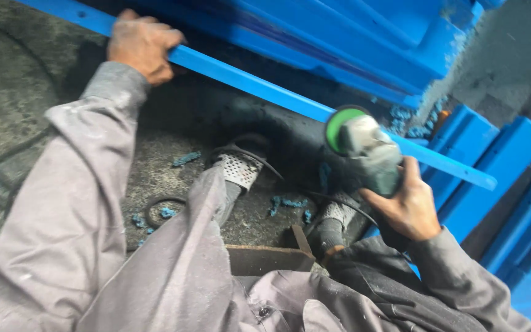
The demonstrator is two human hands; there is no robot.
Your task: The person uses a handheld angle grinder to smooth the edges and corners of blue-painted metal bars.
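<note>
My left hand (141,46) grips the upper end of a long blue flat strip (259,87) that slants from the top left down to the right. My right hand (407,206) holds a grey angle grinder (370,154) with a green disc (339,126). The disc sits right at the strip's edge near its middle. Both arms wear grey sleeves. My knees and grey perforated shoes (239,167) show below the strip.
Stacked blue moulded panels (364,37) lie beyond the strip, and more blue pieces (511,178) stand at the right. Blue shavings (287,203) litter the dark rough floor. A black cable (161,209) loops by my feet, next to a rusty metal block (271,255).
</note>
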